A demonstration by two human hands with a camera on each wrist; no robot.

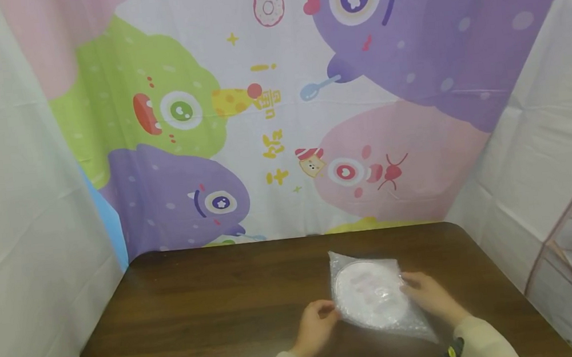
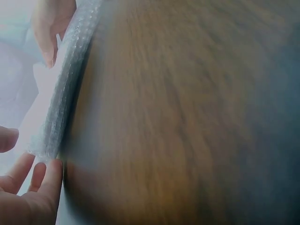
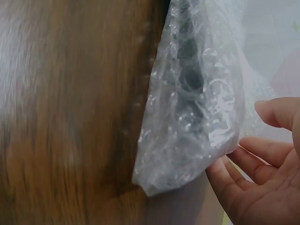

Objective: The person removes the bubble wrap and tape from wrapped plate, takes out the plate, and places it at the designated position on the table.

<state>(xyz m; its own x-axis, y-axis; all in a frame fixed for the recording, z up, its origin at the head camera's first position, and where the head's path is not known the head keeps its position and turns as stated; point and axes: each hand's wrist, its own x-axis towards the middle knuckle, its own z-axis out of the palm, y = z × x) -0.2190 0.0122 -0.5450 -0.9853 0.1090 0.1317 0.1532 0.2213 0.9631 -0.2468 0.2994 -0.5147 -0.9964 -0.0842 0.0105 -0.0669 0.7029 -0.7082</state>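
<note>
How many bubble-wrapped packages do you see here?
1: the bubble-wrapped package, right of centre at the wooden table in the head view. No others show.

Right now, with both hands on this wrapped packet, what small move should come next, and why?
Perhaps steady the packet with your left hand and feel for an opening with your right hand: they're at opposite sides, bubble wrap covers the round white item, and no opening plainly shows.

Left hand point(image 1: 317, 326) and right hand point(image 1: 433, 297) gripped bubble-wrap package point(image 1: 375, 296) by opposite sides (round white shape point(image 1: 355, 304) inside); brown table point(image 1: 216, 311) below, cartoon curtain point(image 1: 280, 116) behind.
</note>
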